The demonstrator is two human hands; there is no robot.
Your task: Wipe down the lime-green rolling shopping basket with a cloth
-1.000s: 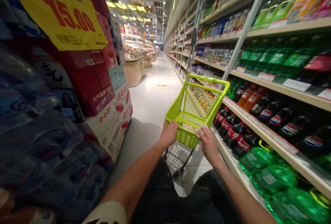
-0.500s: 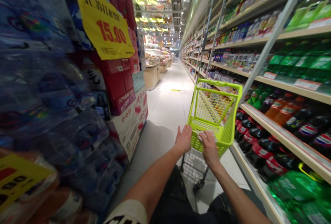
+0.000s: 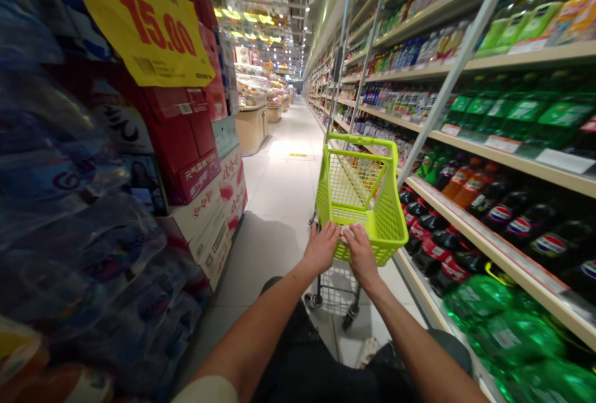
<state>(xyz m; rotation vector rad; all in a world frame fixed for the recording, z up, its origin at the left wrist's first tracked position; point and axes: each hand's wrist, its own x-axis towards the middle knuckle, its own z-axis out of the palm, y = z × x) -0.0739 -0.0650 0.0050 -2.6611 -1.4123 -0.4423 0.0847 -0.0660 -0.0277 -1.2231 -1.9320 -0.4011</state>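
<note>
A lime-green shopping cart stands just ahead of me, its slatted basket facing me and its raised bar at the far side. My left hand lies on the near rim of the basket, fingers stretched forward and thumb apart. Close beside it, my right hand presses a crumpled whitish wipe against the same rim with bent fingers. Part of the wipe is hidden under the right fingers, and its edge reaches near the left fingertips.
Shelves of green soda bottles and cola bottles line the right. Stacked water packs and drink cartons rise on the left under a yellow price sign. A tiled aisle runs ahead past display counters.
My view has shifted, so the cart and shelves sit further left. My right hand has come closer to my left hand along the rim, the wipe under its fingers.
</note>
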